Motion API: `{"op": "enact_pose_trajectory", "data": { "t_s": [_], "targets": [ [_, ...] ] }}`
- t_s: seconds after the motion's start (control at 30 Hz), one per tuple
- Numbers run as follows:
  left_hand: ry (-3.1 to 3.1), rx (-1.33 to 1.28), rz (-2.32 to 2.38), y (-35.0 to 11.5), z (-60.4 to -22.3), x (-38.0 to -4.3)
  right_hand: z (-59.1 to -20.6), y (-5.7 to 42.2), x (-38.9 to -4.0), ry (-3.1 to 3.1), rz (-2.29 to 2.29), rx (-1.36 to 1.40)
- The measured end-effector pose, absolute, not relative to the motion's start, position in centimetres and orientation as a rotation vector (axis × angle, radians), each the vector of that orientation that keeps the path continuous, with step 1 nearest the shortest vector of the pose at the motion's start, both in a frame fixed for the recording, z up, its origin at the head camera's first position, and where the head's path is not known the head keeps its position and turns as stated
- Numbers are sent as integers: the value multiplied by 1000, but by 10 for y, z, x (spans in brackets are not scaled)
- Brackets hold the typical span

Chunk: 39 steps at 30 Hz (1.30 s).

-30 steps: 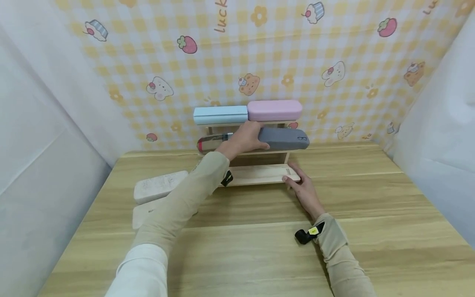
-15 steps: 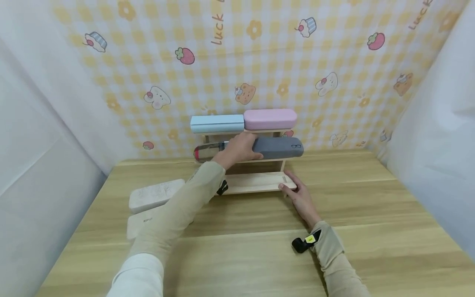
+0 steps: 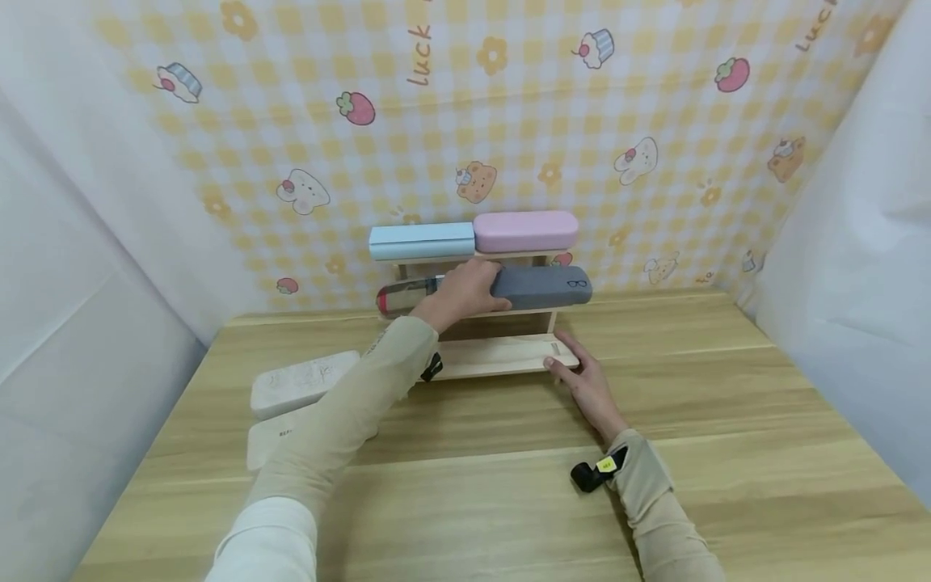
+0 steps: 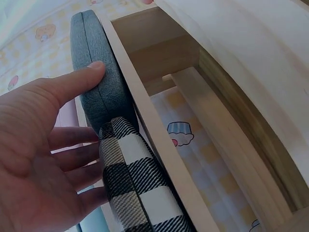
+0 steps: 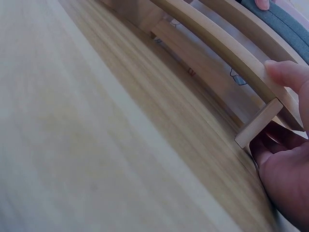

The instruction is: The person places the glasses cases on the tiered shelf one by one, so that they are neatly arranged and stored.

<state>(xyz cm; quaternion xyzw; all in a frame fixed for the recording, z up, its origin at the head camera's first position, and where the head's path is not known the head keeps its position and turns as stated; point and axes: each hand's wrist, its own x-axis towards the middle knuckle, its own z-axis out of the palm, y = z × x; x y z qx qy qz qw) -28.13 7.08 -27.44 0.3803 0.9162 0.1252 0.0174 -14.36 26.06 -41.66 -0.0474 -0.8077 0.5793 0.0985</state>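
Observation:
A wooden tiered rack (image 3: 494, 356) stands near the patterned backdrop. On its middle tier lie a grey-blue glasses case (image 3: 541, 287) with a small glasses print and a plaid glasses case (image 4: 140, 169), end to end. My left hand (image 3: 465, 289) reaches over where they meet. Its thumb presses the grey-blue case; the other fingers, nearly straight, touch the plaid case's upper edge, tips partly hidden. My right hand (image 3: 589, 384) grips the right end of the rack's lowest tier, thumb on top and fingers underneath, as the right wrist view shows.
A light blue case (image 3: 422, 241) and a pink case (image 3: 526, 231) lie side by side on the top tier. Two whitish cases (image 3: 301, 384) rest on the wooden table (image 3: 465, 517) at the left, partly behind my left sleeve. White sheets hang at both sides.
The head view has tilted and shifted slightly, so the whole scene sits a little lower and further left. Both hands keep their places on the cases and the rack.

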Motion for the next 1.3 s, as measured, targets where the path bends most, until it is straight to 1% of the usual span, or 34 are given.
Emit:
{"op": "enact_pose_trajectory", "data": {
  "t_s": [0.3, 0.53, 0.6, 0.77, 0.9, 0.97, 1.07, 1.3],
  "targets": [
    [2864, 1239, 346, 70, -272, -277, -388, 249, -132, -2371, 1750, -123],
    [2917, 1374, 233, 67, -272, -264, -388, 253, -131, -2351, 1735, -119],
    [2937, 1478, 217, 61, -273, -255, -389, 254, -131, -2352, 1734, -123],
    [2855, 1817, 294, 26, -272, -221, -405, 258, -140, -2354, 1768, -155],
    [2709, 2009, 457, -22, -275, -189, -421, 257, -147, -2365, 1780, -160],
    [2681, 2046, 526, -49, -278, -176, -423, 255, -148, -2365, 1777, -154],
    [2727, 1968, 616, -88, -283, -164, -425, 256, -149, -2343, 1774, -151],
    [2992, 1527, 835, -167, -303, -163, -421, 265, -146, -2325, 1769, -142]
  ]
}}
